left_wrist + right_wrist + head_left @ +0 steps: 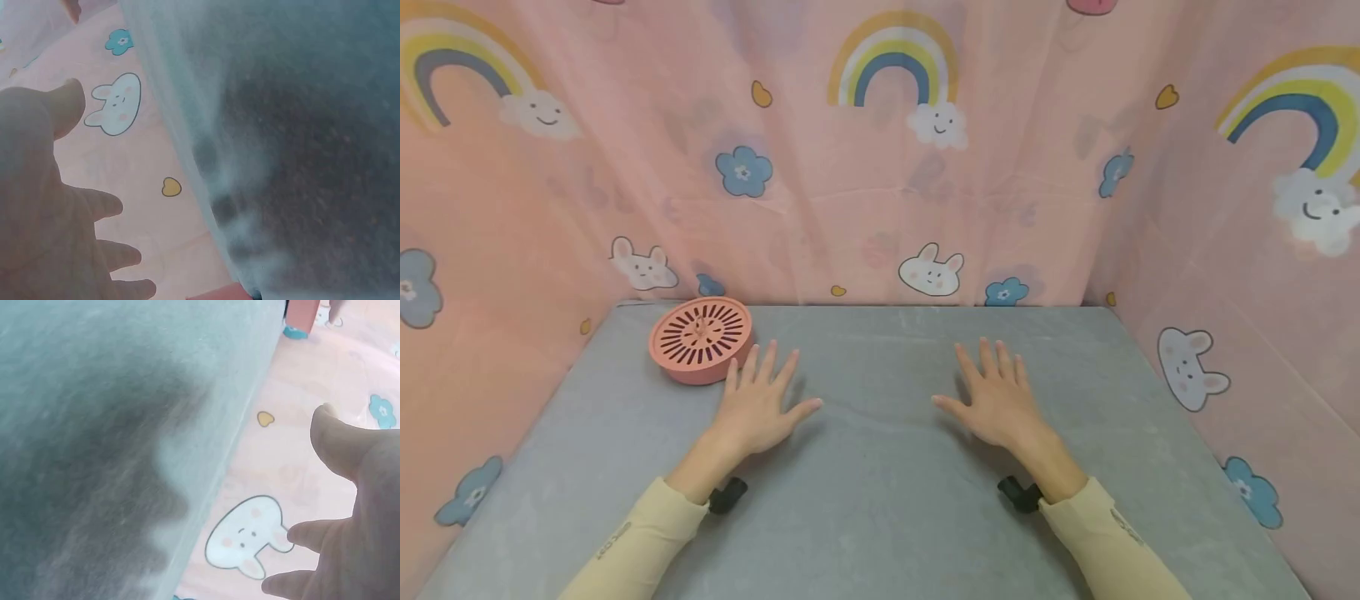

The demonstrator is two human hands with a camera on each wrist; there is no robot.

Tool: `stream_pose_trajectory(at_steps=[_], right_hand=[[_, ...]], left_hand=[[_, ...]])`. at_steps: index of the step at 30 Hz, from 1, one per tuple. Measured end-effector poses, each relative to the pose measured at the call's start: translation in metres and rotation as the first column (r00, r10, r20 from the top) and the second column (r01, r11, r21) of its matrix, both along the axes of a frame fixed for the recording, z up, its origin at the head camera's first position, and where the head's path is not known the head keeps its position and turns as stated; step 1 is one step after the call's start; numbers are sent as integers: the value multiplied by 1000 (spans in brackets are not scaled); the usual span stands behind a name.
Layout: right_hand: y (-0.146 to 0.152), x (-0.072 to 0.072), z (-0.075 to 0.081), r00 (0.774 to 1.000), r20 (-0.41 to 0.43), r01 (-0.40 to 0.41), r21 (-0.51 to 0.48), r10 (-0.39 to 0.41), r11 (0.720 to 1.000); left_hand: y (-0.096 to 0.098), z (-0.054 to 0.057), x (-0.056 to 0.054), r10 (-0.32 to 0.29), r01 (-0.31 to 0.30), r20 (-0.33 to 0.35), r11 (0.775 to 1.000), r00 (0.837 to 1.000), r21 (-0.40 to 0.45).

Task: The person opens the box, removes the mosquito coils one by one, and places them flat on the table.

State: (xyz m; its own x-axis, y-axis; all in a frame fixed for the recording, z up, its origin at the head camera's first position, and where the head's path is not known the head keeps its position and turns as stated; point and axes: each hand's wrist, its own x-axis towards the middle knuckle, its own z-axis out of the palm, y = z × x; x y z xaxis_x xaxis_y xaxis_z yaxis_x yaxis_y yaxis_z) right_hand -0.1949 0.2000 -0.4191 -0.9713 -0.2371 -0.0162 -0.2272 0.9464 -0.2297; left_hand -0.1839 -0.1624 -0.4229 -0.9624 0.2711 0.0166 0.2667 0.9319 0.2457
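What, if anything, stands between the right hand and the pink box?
The left hand does: in the head view, its spread fingers lie across the direct line from the right hand to the pink box. Nothing else visible does.

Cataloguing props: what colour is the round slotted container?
The container is coral pink, clearest in the head view.

No txt legible. Small dark mark, poss. lettering, on L sleeve (643, 537), over near left part of table (880, 517); similar one on R sleeve (1101, 542), over table's near right part. Both too small/blurry to read.
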Motion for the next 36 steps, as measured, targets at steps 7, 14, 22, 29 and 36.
stream_pose_trajectory(at_steps=[7,14,22,29,36], right_hand=[[-13,-4,1,1000,-10,-25,20,26,999],[-37,-10,0,998,-35,-54,16,54,998],[-68,-15,5,993,-57,-103,12,103,995],[-98,-21,9,987,-62,-147,-20,145,989],[-125,-30,9,986,-32,-166,-95,164,981]], left_hand=[[-4,2,1,0,0,-20,1000,1000,-6],[-15,1,2,-1,1,-80,1000,997,2],[-33,10,5,10,0,-154,998,988,66],[-57,9,8,57,-28,-217,991,975,134],[-85,9,8,133,-87,-262,980,956,178]])
